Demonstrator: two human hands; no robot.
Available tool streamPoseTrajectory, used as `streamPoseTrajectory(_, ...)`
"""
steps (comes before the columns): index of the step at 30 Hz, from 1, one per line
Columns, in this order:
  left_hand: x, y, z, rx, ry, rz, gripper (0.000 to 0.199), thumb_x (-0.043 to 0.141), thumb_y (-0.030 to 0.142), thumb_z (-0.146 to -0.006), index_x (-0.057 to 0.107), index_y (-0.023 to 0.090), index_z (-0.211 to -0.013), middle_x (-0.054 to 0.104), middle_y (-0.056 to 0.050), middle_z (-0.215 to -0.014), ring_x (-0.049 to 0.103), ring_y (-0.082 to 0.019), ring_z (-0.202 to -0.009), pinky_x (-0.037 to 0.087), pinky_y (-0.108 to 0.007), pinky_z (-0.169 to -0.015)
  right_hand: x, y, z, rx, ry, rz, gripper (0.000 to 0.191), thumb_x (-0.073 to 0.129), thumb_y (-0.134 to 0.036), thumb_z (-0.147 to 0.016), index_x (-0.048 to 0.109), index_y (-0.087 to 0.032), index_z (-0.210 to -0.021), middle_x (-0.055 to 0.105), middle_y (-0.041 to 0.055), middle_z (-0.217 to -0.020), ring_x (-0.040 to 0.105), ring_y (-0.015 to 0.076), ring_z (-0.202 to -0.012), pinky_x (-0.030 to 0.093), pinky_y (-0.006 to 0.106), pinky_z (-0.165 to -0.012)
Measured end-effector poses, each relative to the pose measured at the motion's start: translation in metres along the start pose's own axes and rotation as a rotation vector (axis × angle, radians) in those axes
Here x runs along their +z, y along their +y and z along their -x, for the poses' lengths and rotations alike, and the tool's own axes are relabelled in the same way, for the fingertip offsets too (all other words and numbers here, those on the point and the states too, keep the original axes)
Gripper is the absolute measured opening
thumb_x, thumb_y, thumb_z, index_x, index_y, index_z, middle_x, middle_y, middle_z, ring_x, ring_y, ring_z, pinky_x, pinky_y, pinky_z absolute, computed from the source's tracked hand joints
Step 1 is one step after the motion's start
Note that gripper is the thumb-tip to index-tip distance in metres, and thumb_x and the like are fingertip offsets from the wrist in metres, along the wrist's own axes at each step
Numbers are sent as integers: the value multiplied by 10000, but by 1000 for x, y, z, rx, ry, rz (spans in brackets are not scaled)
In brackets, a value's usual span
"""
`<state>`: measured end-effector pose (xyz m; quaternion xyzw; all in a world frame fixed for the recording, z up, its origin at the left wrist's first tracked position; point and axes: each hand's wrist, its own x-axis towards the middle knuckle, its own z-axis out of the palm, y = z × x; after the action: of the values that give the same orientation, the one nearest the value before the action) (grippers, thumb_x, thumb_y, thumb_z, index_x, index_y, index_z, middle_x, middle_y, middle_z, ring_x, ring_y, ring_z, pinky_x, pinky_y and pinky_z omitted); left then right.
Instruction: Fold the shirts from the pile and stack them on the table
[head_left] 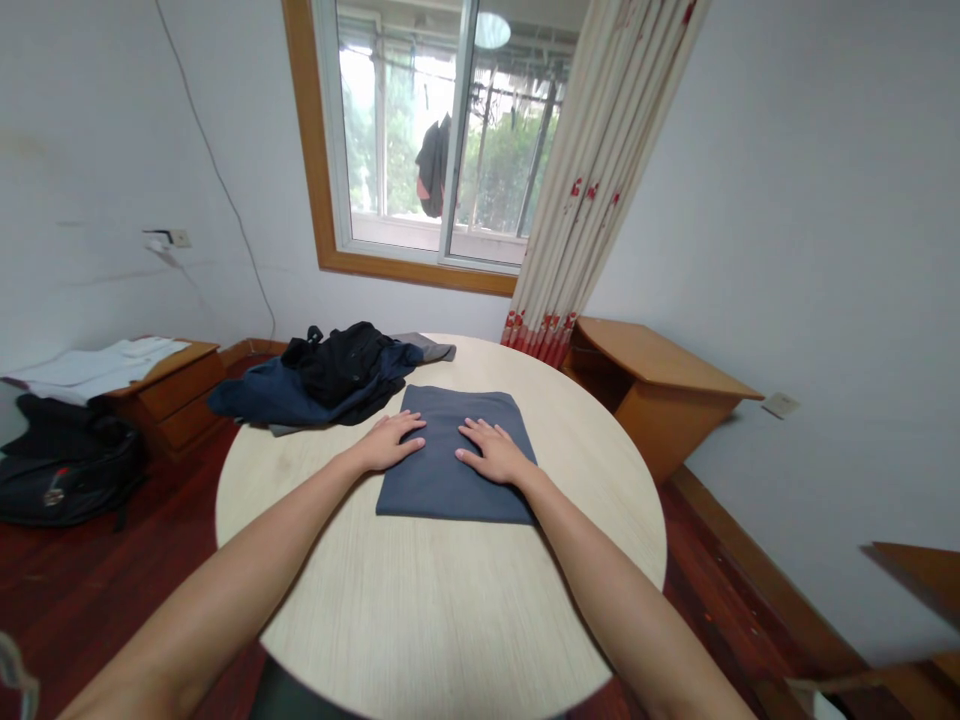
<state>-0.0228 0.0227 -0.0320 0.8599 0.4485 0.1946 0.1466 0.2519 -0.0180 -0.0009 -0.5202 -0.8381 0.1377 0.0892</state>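
Observation:
A dark grey-blue piece of cloth, folded into a flat, roughly square shape (pixel 457 497), lies on the round pale wooden table (pixel 420 600). My left hand (pixel 391 441) rests flat on its left edge, fingers stretched out. On its right half lies my right hand (pixel 493 452), palm down with the fingers spread. Neither hand grips anything. What kind of garment the folded cloth is, I cannot tell.
A heap of dark clothes (pixel 330 375) covers the table's far left, part of it hanging over the edge. Beyond stand a wooden desk (pixel 660 365) at right and a low drawer cabinet (pixel 180 395) at left. A black bag (pixel 67 465) sits on the floor.

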Motion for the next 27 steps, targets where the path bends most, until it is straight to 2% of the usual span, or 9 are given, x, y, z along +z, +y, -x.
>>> streamPoseTrajectory(7, -1, 1, 0, -2, -2, 4, 679, 411, 655, -919, 553, 204, -1407, 435, -112, -1549, 323, -295, -1470, 213, -487, -1202, -9, 54, -4, 340, 101, 21, 666, 411, -584, -983, 373, -214, -1535, 234, 92, -1638, 218, 275, -1510, 169, 557, -1197)
streamPoseTrajectory(12, -3, 4, 1, -6, -1, 5, 651, 432, 628, -920, 563, 202, -1395, 439, -111, -1546, 326, -295, -1469, 222, -493, -1200, -10, 67, -2, 388, 140, 31, 648, 379, -577, -993, 410, -196, -1515, 270, 112, -1625, 268, 285, -1491, 188, 555, -1191)
streamPoseTrajectory(15, -5, 8, 2, -16, -15, -10, 627, 439, 585, -930, 552, 192, -1404, 427, -112, -1553, 314, -291, -1475, 222, -494, -1201, -11, 57, -1, 360, 178, 71, 614, 407, -532, -992, 431, -191, -1501, 296, 124, -1615, 276, 292, -1487, 188, 573, -1185)
streamPoseTrajectory(17, -7, 11, 3, -20, -19, -20, 616, 441, 566, -936, 545, 189, -1411, 420, -112, -1558, 309, -288, -1477, 221, -492, -1202, -10, 44, -3, 287, 188, 101, 603, 426, -511, -986, 429, -197, -1501, 297, 121, -1615, 262, 286, -1492, 174, 568, -1189)
streamPoseTrajectory(23, -6, 12, 2, -33, -20, -12, 581, 482, 547, -930, 560, 212, -1398, 430, -108, -1551, 324, -293, -1471, 224, -492, -1201, 0, 3, -33, 6, 20, 189, 586, 298, -454, -1020, 338, -210, -1551, 234, 92, -1641, 219, 259, -1510, 161, 533, -1202)
streamPoseTrajectory(27, -5, 12, 2, -42, -17, -3, 566, 500, 530, -930, 563, 218, -1397, 429, -106, -1552, 315, -295, -1475, 216, -490, -1204, 1, 10, -57, 21, 9, 215, 685, 280, -578, -1000, 298, -195, -1568, 233, 104, -1640, 216, 272, -1510, 122, 538, -1208)
